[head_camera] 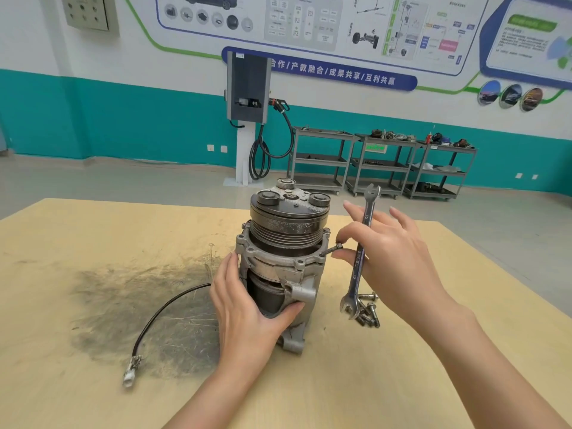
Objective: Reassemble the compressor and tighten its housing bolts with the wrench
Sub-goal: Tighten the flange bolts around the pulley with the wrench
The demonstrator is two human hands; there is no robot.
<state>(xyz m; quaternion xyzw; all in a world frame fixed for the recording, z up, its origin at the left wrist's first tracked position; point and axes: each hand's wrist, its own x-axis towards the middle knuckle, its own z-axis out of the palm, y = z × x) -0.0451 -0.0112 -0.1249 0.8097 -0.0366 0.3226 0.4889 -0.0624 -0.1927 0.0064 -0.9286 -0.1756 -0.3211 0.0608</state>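
Note:
The compressor (286, 243) stands upright on the wooden table (93, 243), pulley end up, with a grey cast housing. My left hand (247, 308) grips the lower housing from the left, thumb across its front. My right hand (393, 258) pinches a bolt (331, 249) with thumb and forefinger at the flange's right side; the bolt points into the flange at a slant. A double open-ended wrench (360, 252) is held upright in the same hand, between the fingers. Several loose bolts (368, 311) lie on the table just right of the compressor base.
A black cable with a white plug (131, 371) runs from the compressor across a dark grease stain on the table's left half. Beyond the table stand a charging post (247, 119) and grey shelving carts (380, 162) against the teal wall.

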